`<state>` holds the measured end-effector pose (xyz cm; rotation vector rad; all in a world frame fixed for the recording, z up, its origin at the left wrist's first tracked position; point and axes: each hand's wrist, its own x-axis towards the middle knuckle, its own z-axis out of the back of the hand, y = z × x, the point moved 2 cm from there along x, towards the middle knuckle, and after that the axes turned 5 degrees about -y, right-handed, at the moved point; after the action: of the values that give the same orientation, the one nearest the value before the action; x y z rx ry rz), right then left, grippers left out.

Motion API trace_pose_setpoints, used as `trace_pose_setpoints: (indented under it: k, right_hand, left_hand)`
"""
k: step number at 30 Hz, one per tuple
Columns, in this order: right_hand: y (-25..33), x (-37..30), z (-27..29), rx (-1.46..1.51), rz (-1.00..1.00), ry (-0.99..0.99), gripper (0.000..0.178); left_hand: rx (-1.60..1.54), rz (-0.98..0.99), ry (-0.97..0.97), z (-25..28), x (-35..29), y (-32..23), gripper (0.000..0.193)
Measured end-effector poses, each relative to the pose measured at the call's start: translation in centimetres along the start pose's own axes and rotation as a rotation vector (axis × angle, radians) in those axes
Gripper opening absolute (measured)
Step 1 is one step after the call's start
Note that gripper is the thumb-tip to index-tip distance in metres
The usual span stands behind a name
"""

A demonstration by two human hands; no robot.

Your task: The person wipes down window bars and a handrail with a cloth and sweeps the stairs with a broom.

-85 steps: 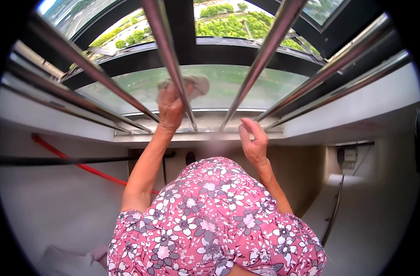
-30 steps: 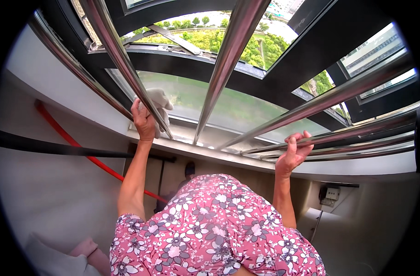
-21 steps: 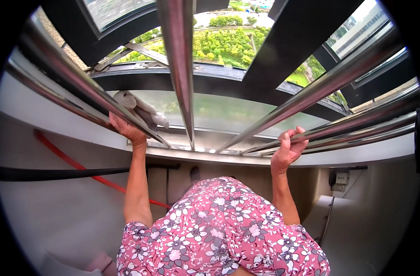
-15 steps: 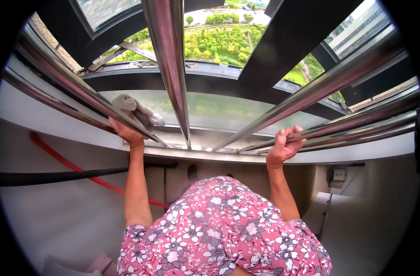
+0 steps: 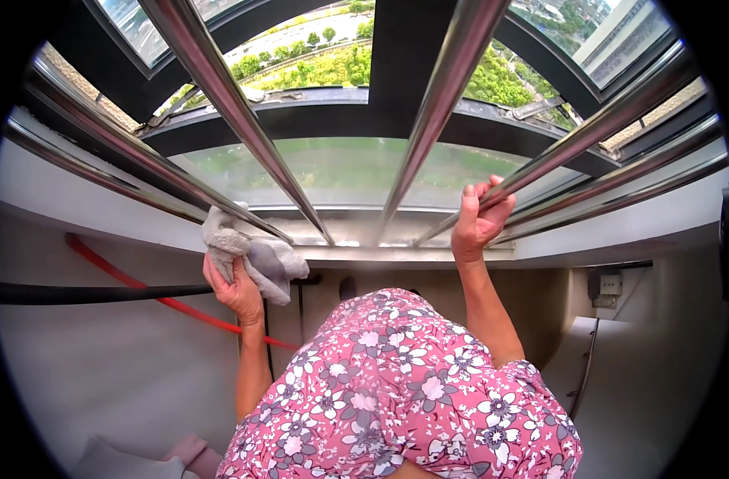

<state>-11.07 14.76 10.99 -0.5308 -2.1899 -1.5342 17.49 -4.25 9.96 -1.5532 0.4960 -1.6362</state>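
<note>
A grey cloth (image 5: 278,267) is gripped in my left hand (image 5: 241,294), bunched over the fingers and hanging at the front edge of the white window sill (image 5: 340,254). My right hand (image 5: 482,222) has its fingers curled around a shiny metal bar (image 5: 532,172) of the window guard, with the thumb on the near side. More steel bars (image 5: 244,128) rise from the sill between my two hands. Behind them is a fogged lower glass pane (image 5: 340,172) in a dark frame.
A red hose (image 5: 173,303) and a black pipe (image 5: 101,294) run along the wall below the sill at left. At lower right is a white ledge (image 5: 572,351) with a small box (image 5: 610,285) above. Folded fabric (image 5: 141,459) lies at bottom left. Trees and a road show outside.
My left hand has drawn the cloth back from behind the bars to the near side of the sill. The view has shifted right; my right hand still grips a bar.
</note>
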Motion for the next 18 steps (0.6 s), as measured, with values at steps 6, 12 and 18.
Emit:
trace_pose_setpoints:
  k: [6,12,18]
  right_hand:
    - [0.0,0.2,-0.3,0.046,-0.068,0.044,0.033]
    - [-1.1,0.5,-0.3,0.034,-0.038,0.030,0.032]
    - [-0.7,0.2,-0.3,0.047,-0.087,0.027,0.032]
  left_hand:
    - [0.073,-0.254,-0.104,-4.3,0.6,-0.7,0.041]
    - [0.006,-0.201,-0.023,-5.0,0.7,-0.4,0.039]
    - [-0.005,-0.240,0.096,-6.3,-2.3,-1.1,0.041]
